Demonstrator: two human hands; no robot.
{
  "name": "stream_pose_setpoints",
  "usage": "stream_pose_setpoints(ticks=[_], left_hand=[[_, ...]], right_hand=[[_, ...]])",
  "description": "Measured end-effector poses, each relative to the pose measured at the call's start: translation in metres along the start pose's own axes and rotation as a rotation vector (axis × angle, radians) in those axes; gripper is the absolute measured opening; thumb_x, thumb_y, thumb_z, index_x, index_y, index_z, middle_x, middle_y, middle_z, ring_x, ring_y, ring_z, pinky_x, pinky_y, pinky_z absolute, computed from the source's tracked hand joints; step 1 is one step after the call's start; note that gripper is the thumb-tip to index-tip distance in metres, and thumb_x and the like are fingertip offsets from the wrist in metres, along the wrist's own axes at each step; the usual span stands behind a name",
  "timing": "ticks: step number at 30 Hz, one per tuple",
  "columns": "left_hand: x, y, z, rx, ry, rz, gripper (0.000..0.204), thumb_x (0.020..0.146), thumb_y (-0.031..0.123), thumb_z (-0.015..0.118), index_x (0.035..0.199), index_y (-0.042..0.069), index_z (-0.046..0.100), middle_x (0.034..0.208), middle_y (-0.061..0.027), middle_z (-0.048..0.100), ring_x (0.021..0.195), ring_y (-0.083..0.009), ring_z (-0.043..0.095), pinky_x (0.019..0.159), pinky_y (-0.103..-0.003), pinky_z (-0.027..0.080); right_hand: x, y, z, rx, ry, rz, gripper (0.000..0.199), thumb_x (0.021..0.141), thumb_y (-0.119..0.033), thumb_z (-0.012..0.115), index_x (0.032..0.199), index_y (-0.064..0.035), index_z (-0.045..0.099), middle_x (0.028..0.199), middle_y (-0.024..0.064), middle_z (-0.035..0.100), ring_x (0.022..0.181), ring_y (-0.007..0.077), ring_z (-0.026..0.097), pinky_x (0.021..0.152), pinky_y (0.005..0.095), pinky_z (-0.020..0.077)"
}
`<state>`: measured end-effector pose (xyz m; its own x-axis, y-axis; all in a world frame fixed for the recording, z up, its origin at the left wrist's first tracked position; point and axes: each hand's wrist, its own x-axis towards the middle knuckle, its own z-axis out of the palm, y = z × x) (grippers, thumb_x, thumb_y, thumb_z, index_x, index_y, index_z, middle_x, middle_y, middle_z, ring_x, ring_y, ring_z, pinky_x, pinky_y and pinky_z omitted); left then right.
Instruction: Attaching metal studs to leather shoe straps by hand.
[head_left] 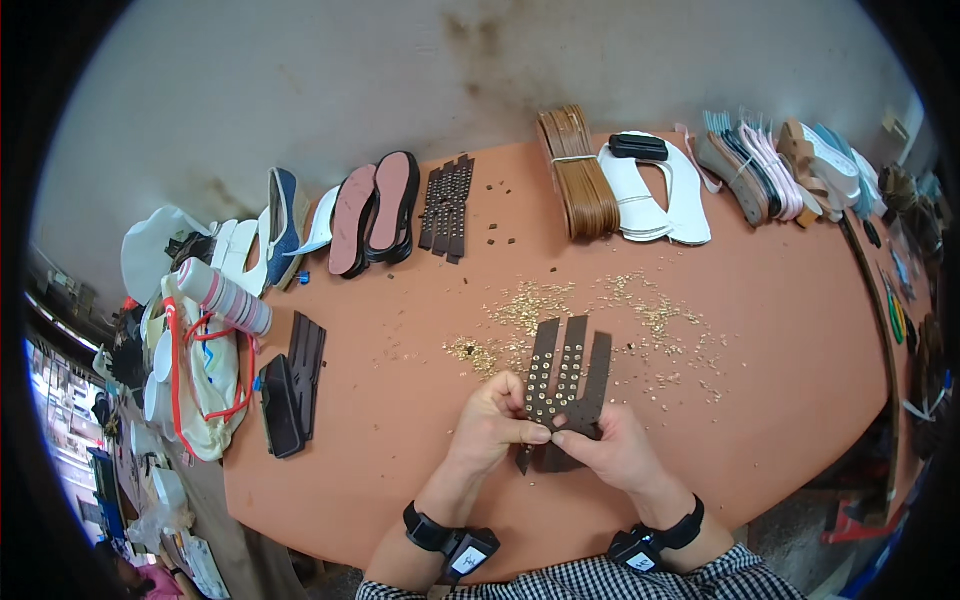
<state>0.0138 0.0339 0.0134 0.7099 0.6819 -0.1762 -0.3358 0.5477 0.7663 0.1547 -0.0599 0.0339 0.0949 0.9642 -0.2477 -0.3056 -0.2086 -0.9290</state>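
Note:
Between both hands I hold a dark brown strappy shoe upper (pixel 571 372), its strips pointing away from me. Rows of small gold studs show on two of the strips, while the rightmost strip looks plain. My left hand (pixel 497 425) grips the upper's lower left edge, thumb on top. My right hand (pixel 607 446) pinches it from the right, and the two thumb tips nearly meet at its lower middle. The fingers behind the piece are hidden. Loose gold studs (pixel 528 307) lie scattered on the table just beyond it.
The brown table (pixel 400 500) carries studded dark strips (pixel 447 208), pink-topped soles (pixel 395 200), a banded brown bundle (pixel 578 175) and white cut pieces (pixel 686 205) along its back. Left are a dark open case (pixel 283 410), a striped cup (pixel 225 298) and a bag (pixel 215 400). Shoes (pixel 770 170) line the back right.

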Motion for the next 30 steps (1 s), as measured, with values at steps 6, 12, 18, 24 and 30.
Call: stream_pose_setpoints(ticks=[6,12,18,24,30], left_hand=[[-0.003,-0.002,0.014,0.183,-0.02,0.011,0.033,0.066,-0.009,0.066,0.088,0.005,0.046,0.094,-0.0082,0.06,0.082,-0.0146,0.058,0.074,-0.028,0.05],[-0.011,0.039,-0.017,0.359,0.007,0.039,0.038,0.073,-0.004,0.062,0.109,0.0,0.052,0.09,-0.0053,0.057,0.083,-0.0111,0.055,0.074,-0.023,0.047],[-0.007,0.043,-0.071,1.083,0.464,0.21,0.018,0.071,0.004,0.065,0.089,0.001,0.062,0.079,-0.0059,0.06,0.072,-0.0141,0.055,0.065,-0.026,0.046],[0.006,0.03,-0.05,1.543,0.472,0.38,0.014,0.066,0.006,0.068,0.078,0.001,0.061,0.073,-0.0108,0.055,0.068,-0.0225,0.054,0.064,-0.032,0.044],[0.013,0.026,-0.046,1.66,0.463,0.417,0.009,0.069,0.01,0.064,0.072,0.004,0.058,0.075,-0.0117,0.057,0.074,-0.0297,0.052,0.069,-0.037,0.041]], right_hand=[[0.0,0.007,-0.004,0.181,0.046,-0.054,0.016,0.078,-0.001,0.057,0.093,-0.0006,0.057,0.085,0.0005,0.06,0.076,0.008,0.056,0.07,0.0236,0.047],[0.009,0.009,-0.002,0.374,0.063,0.01,0.015,0.077,-0.002,0.059,0.091,-0.0031,0.056,0.088,0.003,0.059,0.078,0.0117,0.057,0.073,0.0285,0.048],[0.011,0.002,-0.002,0.597,0.052,0.224,0.014,0.077,-0.001,0.059,0.089,-0.0059,0.055,0.086,0.0034,0.059,0.079,0.0141,0.058,0.073,0.0294,0.0484],[0.009,0.008,-0.004,0.551,0.093,0.094,0.017,0.077,0.001,0.058,0.092,-0.0058,0.056,0.089,0.0032,0.059,0.079,0.0128,0.058,0.073,0.029,0.0489],[0.005,0.012,-0.002,0.531,0.159,0.041,0.018,0.078,0.004,0.056,0.094,-0.0039,0.055,0.089,0.0038,0.059,0.079,0.0124,0.057,0.073,0.0285,0.0486]])
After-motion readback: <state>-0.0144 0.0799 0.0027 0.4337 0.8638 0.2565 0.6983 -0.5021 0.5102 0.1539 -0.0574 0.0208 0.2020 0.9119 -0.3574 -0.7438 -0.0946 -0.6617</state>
